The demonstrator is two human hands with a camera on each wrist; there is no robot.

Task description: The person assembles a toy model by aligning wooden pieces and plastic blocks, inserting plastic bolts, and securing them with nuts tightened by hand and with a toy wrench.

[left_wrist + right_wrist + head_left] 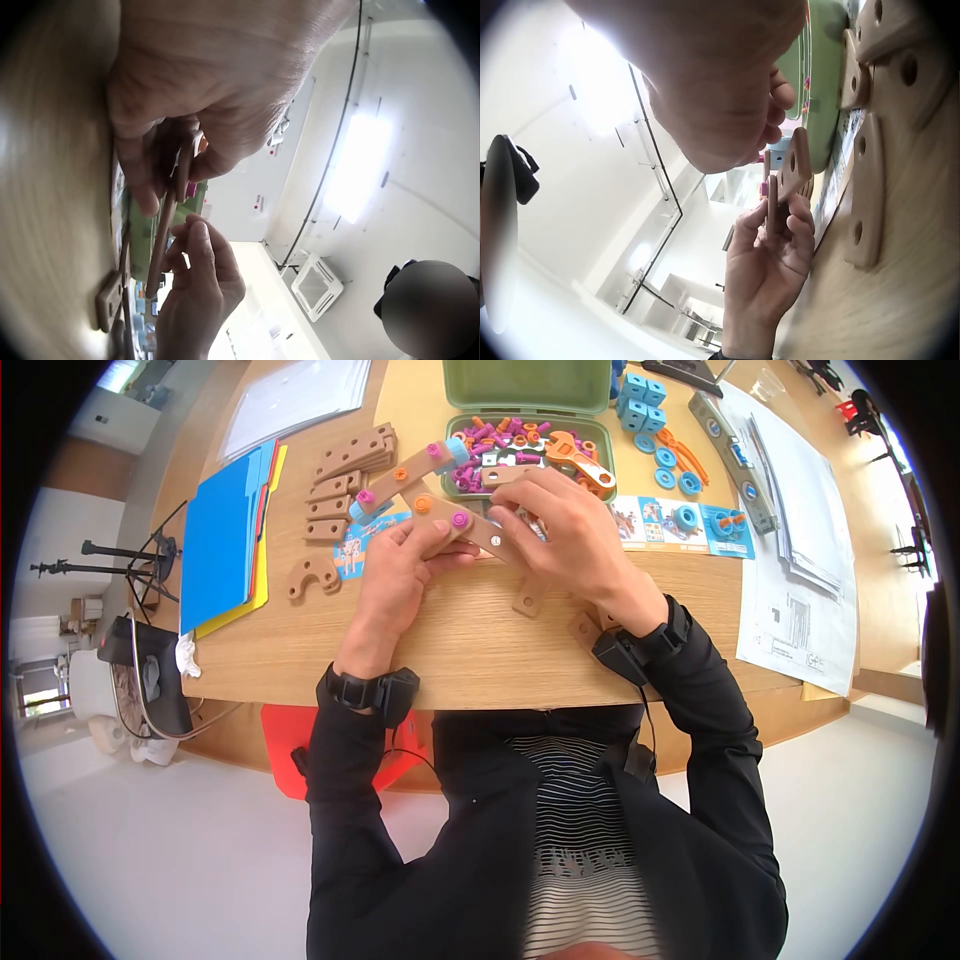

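My left hand (pixel 393 568) pinches a joined set of brown toy strips (pixel 490 538) between thumb and fingers. An orange bolt head (pixel 423 505) and a purple one (pixel 460 518) sit in the held strip. Beyond it, another strip (pixel 412 468) carries purple and orange bolt heads and light blue pieces at its ends. Over the right part of the held set is my right hand (pixel 575 535). Its bent fingers (pixel 202 247) are close beside the strip (pixel 161 251) in the left wrist view; I cannot tell whether they hold something small.
Behind the hands stands an open green box (pixel 530 405) of purple and orange bolts, with an orange wrench (pixel 575 455). Brown strips (pixel 345 455) lie at left beside blue folders (pixel 230 525). Blue blocks (pixel 640 400), wheels (pixel 688 482), a level (pixel 735 460) and papers (pixel 800 590) are at right.
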